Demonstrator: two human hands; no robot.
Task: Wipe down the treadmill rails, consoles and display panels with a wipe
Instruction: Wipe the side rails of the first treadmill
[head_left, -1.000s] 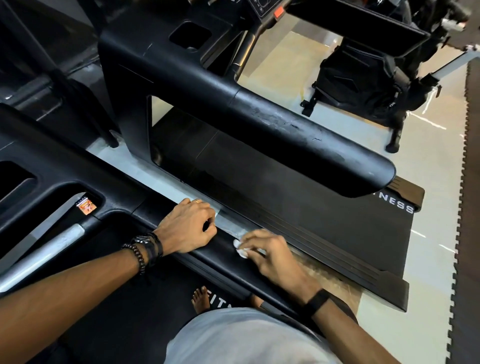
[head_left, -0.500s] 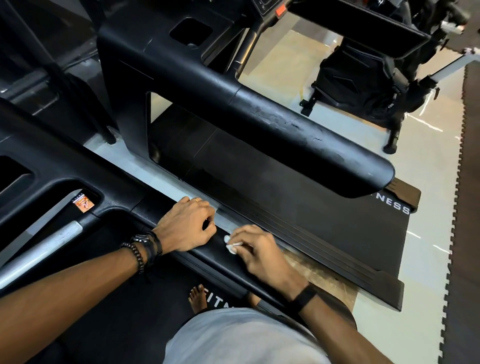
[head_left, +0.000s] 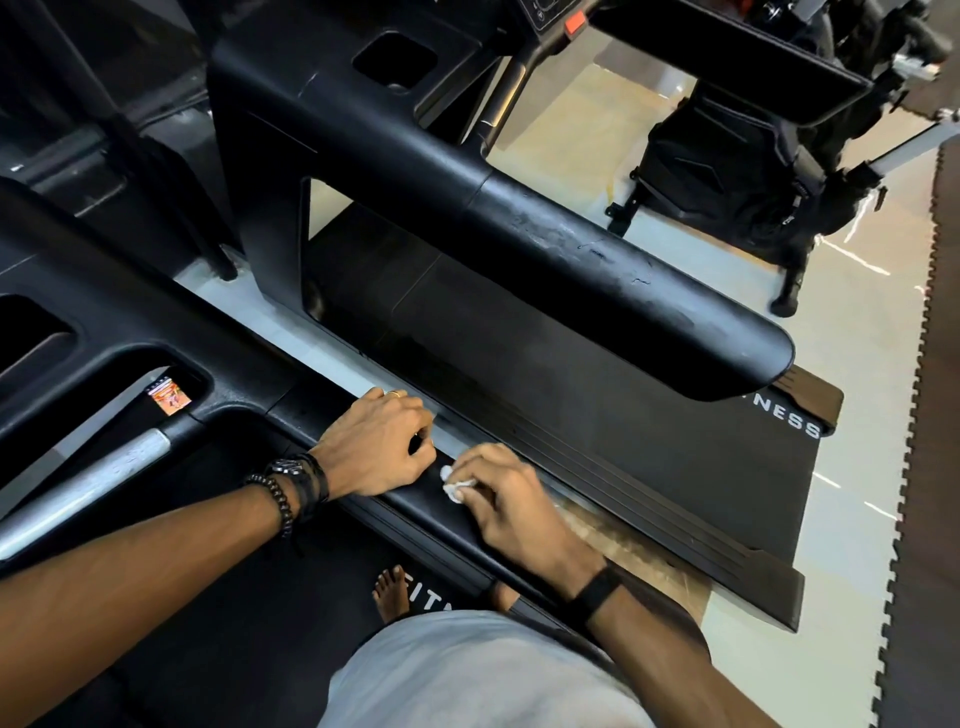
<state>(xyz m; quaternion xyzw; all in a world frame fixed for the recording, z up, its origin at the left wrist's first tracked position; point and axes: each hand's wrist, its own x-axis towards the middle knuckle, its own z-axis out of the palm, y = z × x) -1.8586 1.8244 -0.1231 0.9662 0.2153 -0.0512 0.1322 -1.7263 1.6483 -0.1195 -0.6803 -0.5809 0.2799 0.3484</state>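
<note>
A crumpled white wipe (head_left: 453, 484) is pinched in the right hand (head_left: 511, 506) against the near rail (head_left: 415, 501); just beside it, the left hand (head_left: 376, 441) is curled over the rail, gripping it.

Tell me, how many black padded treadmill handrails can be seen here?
2: the near handrail under both hands, and the far handrail on the next treadmill. Others may be out of view.

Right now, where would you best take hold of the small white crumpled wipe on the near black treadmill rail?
Pinch the small white crumpled wipe at its exposed bunched end, coming from above on the side towards the left hand. The rest is tucked under the right hand fingers, pressed against the near black treadmill rail.
</note>
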